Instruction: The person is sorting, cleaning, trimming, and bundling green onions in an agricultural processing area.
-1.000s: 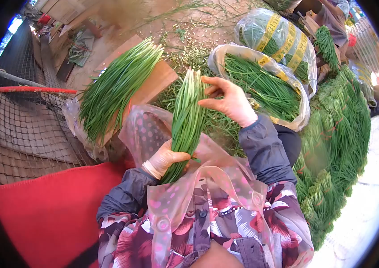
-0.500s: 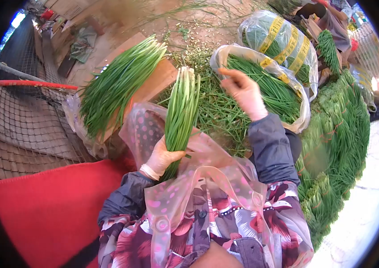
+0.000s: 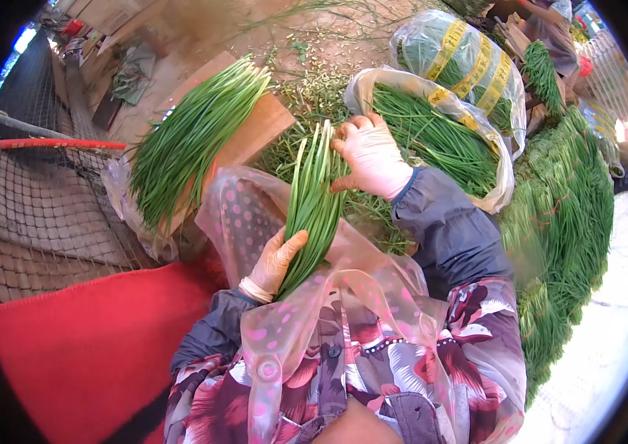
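A bunch of garlic chives (image 3: 315,211) stands tilted in front of my apron, pale cut ends up and green leaves down. Around its lower part my left hand (image 3: 275,263), in a thin pale glove, is closed. My right hand (image 3: 374,157), gloved too, is at the upper right side of the bunch; its bent fingers touch the pale stems and its thumb sits lower against the edge. Whether a single stem is pinched there is too small to tell. A larger pile of garlic chives (image 3: 195,140) lies on a wooden board (image 3: 273,129) to the left.
An open plastic bag (image 3: 505,185) of chives stands to the right, near a full bag with yellow tape (image 3: 465,59). Tied bundles (image 3: 565,237) are stacked at far right. Loose trimmings (image 3: 321,81) cover the ground. Red cloth (image 3: 84,333) lies left. Another person (image 3: 551,29) sits at upper right.
My right hand has come left from beside the open bag to the top of the bunch. The bunch now leans slightly more to the right, its stems more spread.
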A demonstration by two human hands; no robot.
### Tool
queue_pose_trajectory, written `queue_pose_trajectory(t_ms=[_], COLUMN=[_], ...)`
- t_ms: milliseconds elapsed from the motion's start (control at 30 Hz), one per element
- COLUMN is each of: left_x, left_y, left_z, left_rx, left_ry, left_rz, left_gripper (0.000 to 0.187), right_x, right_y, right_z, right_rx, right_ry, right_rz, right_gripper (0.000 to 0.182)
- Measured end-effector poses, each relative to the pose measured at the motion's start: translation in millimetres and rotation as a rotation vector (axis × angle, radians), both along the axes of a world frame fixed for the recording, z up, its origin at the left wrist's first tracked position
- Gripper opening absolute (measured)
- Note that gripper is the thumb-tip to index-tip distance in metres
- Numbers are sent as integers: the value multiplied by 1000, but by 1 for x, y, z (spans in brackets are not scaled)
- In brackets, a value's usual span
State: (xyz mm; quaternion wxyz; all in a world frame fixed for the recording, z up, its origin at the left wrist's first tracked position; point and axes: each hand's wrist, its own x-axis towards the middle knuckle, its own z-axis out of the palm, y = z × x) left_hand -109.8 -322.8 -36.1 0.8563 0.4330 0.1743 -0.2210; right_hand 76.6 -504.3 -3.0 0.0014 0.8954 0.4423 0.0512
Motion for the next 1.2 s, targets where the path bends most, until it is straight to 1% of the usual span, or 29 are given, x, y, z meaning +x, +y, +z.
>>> queue_pose_trajectory(t_ms=[33,67,100,133,167,200,233,267,300,433,467,500,533,567,600,633,667,700,733,767,800,833,867,900,967,1033,1100,1167,1200], left_x=[-1,1,2,1,3,5,4,5,6,10,11,9,11,13,16,16,14,12,7,0,-5,-11,-16,-19,-22,-23,-21,-20,-16], left_y=[-2,-3,-4,-3,-4,-7,-10,-10,-9,-4,-1,3,8,9,9,12,16,17,20,25,32,39,46,51,59,65,62,54,51], left_z=[-1,3,3,3,3,2,-3,-4,-4,7,9,8,-2,-1,2,4,4,9,15,20,19,17,17,18,18,15,12,13,14], left_rx=[38,94,78,116,151,103,83,115,152,20,16,13,58,65,86,109,94,41,56,69,83,61,38,51,-22,-21,18,36,50], left_ry=[-59,-92,-107,-144,-193,-213,-232,-237,-239,-221,-187,-146,-221,-202,-227,-242,-224,-185,-154,-130,-117,-84,-55,-51,-60,-48,-87,-69,-66], left_rz=[-39,-87,-103,-146,-191,-157,-112,-156,-194,-170,-181,-187,-247,-234,-278,-321,-317,-309,-282,-256,-234,-203,-171,-146,-87,-60,-50,-41,-32], left_gripper=[41,51,51,57,63,66,73,77,81,78,77,77,76,76,77,78,80,80,81,82,82,77,72,72,68,66,66,66,68], right_x=[2,6,10,14,15,15,16,17,16,3,-3,-2,-4,-7,-4,0,12,24,45,55,75,96,95,90,57,5,-4,13,6], right_y=[0,2,1,-4,-5,-8,-10,-13,-18,-25,-26,-28,-28,-25,-23,-24,-31,-42,-66,-86,-110,-142,-159,-162,-139,-96,-78,-56,-38], right_z=[-5,-5,-6,-15,-13,-27,-30,-32,-23,-10,-11,-17,-27,-37,-36,-36,-54,-54,-64,-56,-57,-64,-55,-46,-71,-60,-71,-61,-26], right_rx=[-4,-23,-46,124,72,281,255,272,203,117,117,112,186,264,337,432,531,575,741,663,929,1102,820,534,-476,-714,-314,533,669], right_ry=[2,40,69,175,363,399,449,499,515,684,660,663,576,496,364,299,282,247,450,241,371,469,443,403,419,720,564,954,1016], right_rz=[-8,-2,-1,109,151,194,158,162,147,13,-50,-48,-114,-174,-216,-302,-395,-458,-512,-512,-751,-815,-934,-1027,-672,-445,-429,-546,-544], right_gripper=[81,80,79,74,58,43,37,33,29,21,18,18,18,17,15,14,14,14,15,18,18,19,21,24,36,48,47,41,37])
